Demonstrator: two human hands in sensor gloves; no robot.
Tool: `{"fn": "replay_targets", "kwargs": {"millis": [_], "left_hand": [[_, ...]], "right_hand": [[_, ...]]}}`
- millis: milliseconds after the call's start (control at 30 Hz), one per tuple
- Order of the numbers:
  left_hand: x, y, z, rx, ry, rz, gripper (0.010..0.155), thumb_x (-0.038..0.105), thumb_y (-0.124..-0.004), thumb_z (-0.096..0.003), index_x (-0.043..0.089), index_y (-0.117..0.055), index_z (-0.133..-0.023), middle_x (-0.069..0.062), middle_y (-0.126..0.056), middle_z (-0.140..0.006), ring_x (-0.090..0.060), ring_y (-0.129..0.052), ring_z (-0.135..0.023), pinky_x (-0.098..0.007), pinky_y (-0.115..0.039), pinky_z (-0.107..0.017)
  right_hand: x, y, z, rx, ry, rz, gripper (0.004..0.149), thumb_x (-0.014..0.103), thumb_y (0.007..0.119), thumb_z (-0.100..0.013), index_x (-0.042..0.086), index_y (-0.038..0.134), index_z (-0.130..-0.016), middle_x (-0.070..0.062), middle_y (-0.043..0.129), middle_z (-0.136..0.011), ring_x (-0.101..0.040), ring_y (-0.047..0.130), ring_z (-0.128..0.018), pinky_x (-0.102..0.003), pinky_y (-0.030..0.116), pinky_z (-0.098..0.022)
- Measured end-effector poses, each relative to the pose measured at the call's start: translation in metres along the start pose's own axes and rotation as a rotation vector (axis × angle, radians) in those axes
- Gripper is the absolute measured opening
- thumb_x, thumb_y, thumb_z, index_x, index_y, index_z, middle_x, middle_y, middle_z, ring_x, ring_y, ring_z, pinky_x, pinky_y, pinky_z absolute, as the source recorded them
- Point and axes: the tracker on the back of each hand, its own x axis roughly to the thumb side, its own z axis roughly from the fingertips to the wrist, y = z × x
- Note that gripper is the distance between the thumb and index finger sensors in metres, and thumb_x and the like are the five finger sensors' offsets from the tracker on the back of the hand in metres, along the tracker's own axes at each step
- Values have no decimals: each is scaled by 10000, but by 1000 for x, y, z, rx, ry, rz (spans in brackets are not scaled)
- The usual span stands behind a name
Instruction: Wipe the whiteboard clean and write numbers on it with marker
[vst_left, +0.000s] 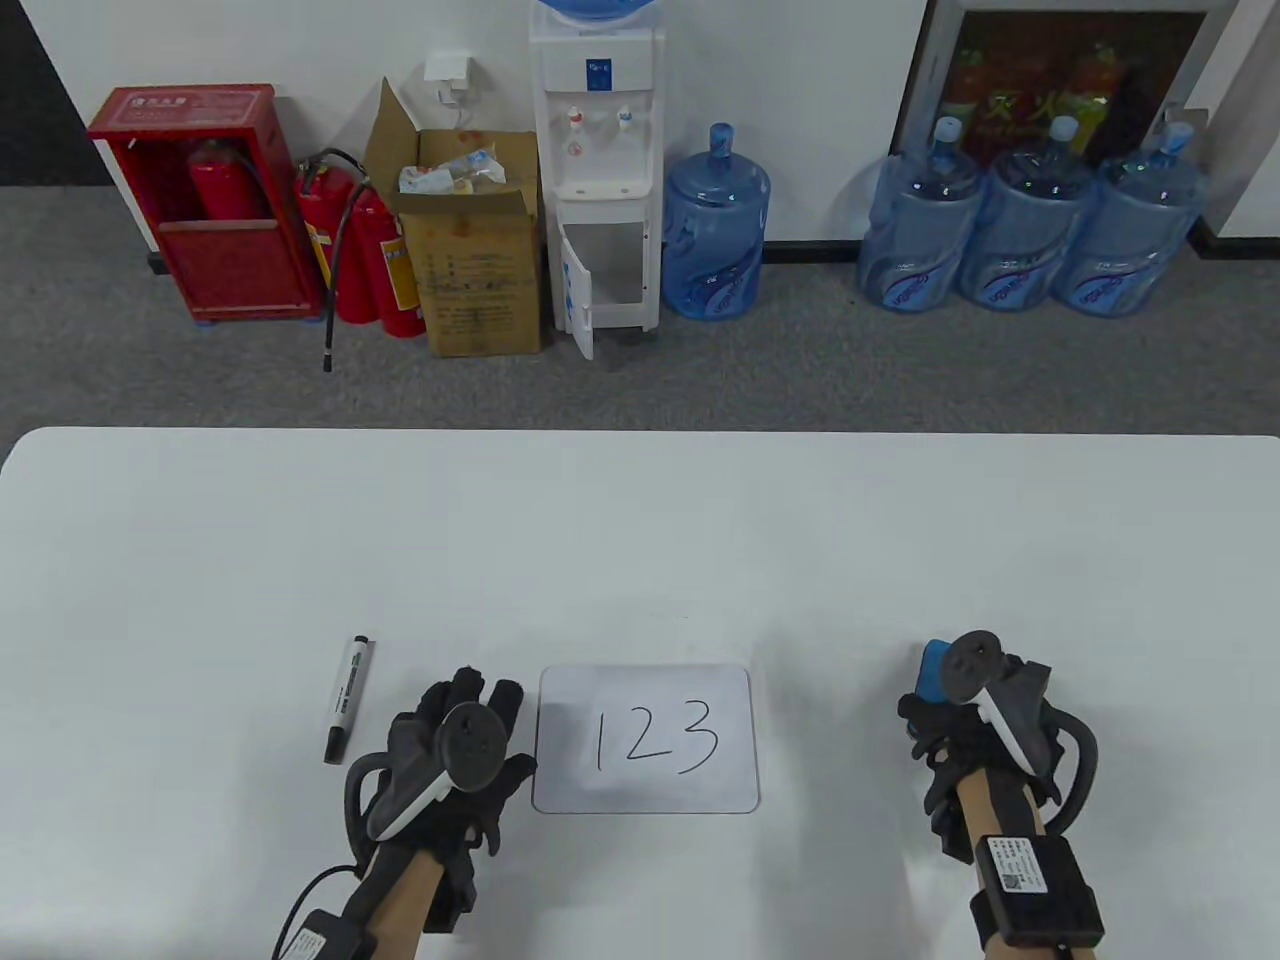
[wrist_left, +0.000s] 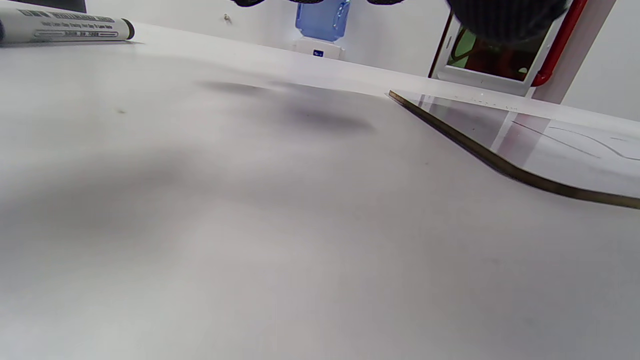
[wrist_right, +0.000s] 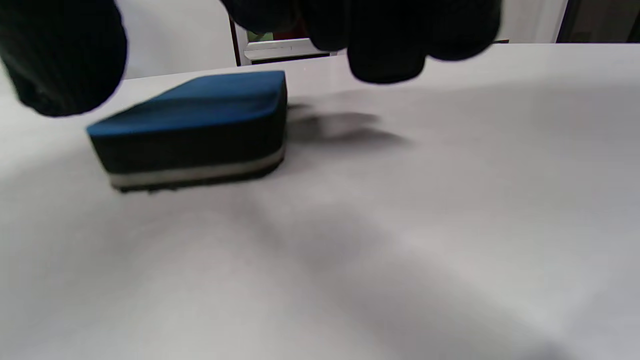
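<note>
Fingers (wrist_right: 380, 55) seemingly hover above eraser (wrist_right: 192, 127) on white table (vst_left: 640, 520).

Office corner: water dispenser (vst_left: 597, 150), spare water jugs (vst_left: 1030, 215), fire extinguishers (vst_left: 360, 250).

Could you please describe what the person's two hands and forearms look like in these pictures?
Both hands, left hand and right hand, wear black gloves, each with a dark grey-and-white tracker on its back. Bare forearms carry black strapped boxes with white labels, and thin black cables loop beside the wrists.
</note>
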Motion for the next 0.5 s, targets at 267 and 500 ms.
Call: {"fn": "replay_targets", "kwargs": {"millis": [267,500], "left_hand": [[1,0,0,-2,-7,-1,753,592,-638,-461,424,-324,-1125,-49,-234,-1271,-401,-304,-1177,-678,-287,-817],[9,-3,0,-15,-27,-5,749,593,-637,-462,426,-331,-1125,-46,-244,-1274,-399,-312,-1179,-680,-287,-818]], "right_hand": [[15,4,0,22,-27,12,824,548,815,-430,144,486,-1069,-179,521,-1056,-375,771,-785,-508,684,-502],[26,3,1,-38,-12,63,816,473,879,-413,91,528,-1043,-225,619,-990,-400,855,-720,-503,748,-450]]}}
